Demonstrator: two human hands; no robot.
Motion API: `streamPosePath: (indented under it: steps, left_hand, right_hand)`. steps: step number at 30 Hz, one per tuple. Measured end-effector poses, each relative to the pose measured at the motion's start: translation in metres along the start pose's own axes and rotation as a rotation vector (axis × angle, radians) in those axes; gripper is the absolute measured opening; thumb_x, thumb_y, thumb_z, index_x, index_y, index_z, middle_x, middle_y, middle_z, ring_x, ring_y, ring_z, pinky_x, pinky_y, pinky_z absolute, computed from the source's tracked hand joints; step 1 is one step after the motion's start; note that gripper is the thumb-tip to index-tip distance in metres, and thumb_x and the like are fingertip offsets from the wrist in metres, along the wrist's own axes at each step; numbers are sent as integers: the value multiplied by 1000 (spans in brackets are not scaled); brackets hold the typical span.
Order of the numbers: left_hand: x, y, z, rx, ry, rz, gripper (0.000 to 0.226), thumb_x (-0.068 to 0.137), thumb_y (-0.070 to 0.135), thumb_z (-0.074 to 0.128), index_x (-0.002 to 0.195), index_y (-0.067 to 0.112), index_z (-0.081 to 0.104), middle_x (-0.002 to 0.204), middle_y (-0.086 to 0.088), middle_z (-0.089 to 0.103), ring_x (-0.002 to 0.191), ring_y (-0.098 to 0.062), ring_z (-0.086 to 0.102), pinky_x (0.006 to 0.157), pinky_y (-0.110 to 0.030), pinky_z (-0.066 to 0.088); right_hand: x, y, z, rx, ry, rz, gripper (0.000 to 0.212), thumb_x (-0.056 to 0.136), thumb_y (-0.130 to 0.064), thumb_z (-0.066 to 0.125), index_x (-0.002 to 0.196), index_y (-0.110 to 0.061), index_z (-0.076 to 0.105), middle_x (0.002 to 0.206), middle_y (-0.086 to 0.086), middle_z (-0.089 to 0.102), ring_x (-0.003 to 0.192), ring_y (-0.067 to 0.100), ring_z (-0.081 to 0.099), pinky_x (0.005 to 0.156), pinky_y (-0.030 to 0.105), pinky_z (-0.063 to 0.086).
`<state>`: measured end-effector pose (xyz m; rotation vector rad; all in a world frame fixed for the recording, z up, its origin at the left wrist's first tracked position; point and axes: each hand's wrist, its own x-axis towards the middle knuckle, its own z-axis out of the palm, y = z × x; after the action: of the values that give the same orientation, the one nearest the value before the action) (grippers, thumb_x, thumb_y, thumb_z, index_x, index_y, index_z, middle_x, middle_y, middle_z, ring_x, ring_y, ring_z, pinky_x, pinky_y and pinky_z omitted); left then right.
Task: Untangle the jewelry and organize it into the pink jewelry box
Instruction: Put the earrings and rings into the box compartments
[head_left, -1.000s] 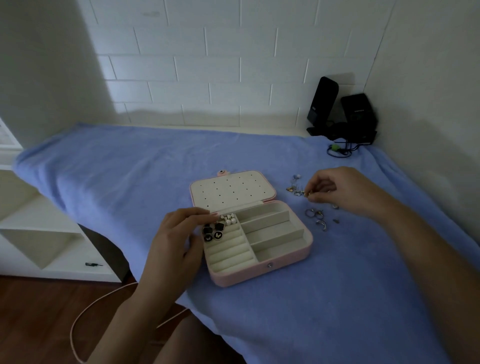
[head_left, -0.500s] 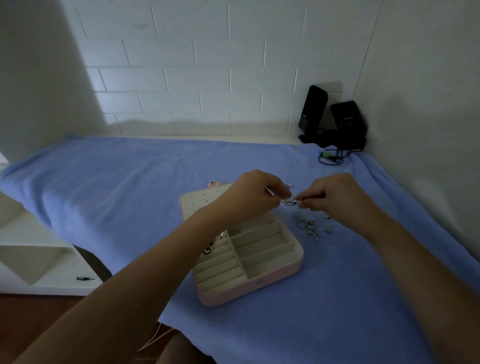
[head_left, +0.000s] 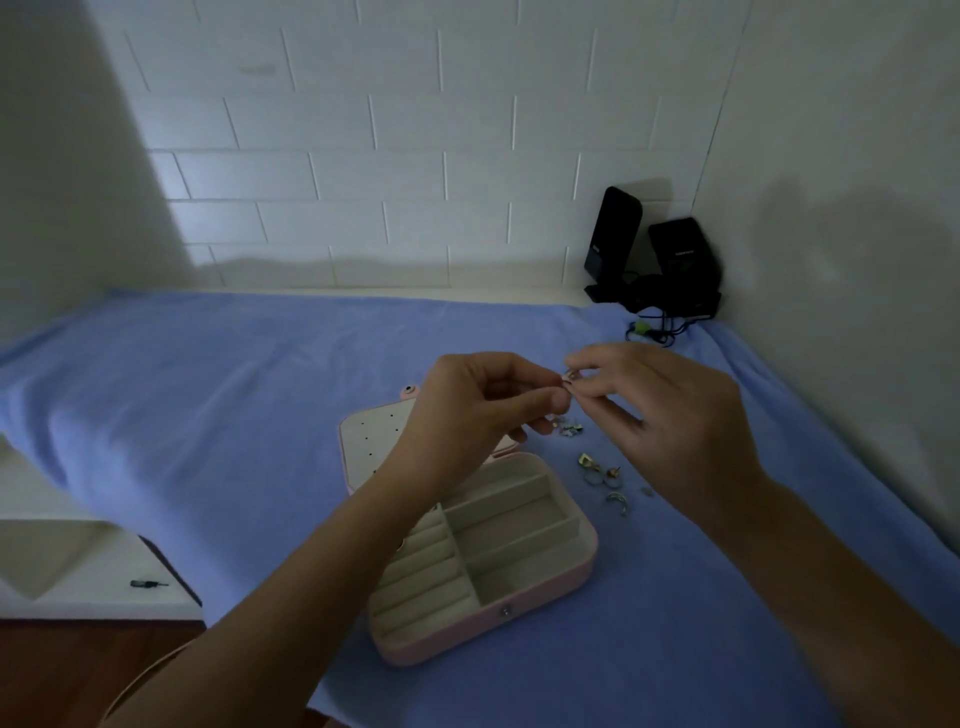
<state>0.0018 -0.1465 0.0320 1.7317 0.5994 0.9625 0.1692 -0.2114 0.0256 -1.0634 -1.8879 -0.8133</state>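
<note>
The pink jewelry box (head_left: 540, 597) lies open on the blue cloth (head_left: 218, 395), its cream compartments facing up. Its lid (head_left: 371, 436) is laid back and partly hidden by my left forearm. Above and behind the box, my left hand (head_left: 478, 410) and my right hand (head_left: 660, 415) meet, and both pinch one small silver jewelry piece (head_left: 570, 375) between their fingertips. A small tangle of jewelry (head_left: 569, 428) lies on the cloth just below the hands. Loose rings and earrings (head_left: 602, 475) lie to the right of the box.
Two black speakers (head_left: 654, 260) with cables stand in the back right corner against the white brick wall. The cloth-covered table ends at the left, where a white shelf (head_left: 78, 561) holds a small dark tool (head_left: 148, 583). A wall runs close along the right side.
My left hand left the box's ring rolls, crossed to the right hand and took hold of the same small piece. Both hands have risen off the cloth with it.
</note>
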Motion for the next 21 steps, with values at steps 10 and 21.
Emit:
streamPosePath:
  steps: [10, 21]
  left_hand:
    - [-32, 6, -16, 231, 23, 103, 12, 82, 9, 69, 79, 20, 71, 74, 1, 71, 67, -4, 63, 62, -21, 53]
    - [-48, 3, -51, 89, -90, -57, 16, 71, 24, 69, 78, 9, 69, 76, -16, 69, 67, -15, 63, 64, -23, 52]
  right_hand:
    - [6, -23, 1, 347, -15, 144, 9, 84, -8, 69, 89, -3, 73, 86, 4, 72, 84, 7, 65, 75, 20, 53]
    - [16, -52, 19, 465, -73, 125, 15, 82, -4, 70, 96, -3, 73, 88, 7, 71, 83, 8, 65, 76, 17, 51]
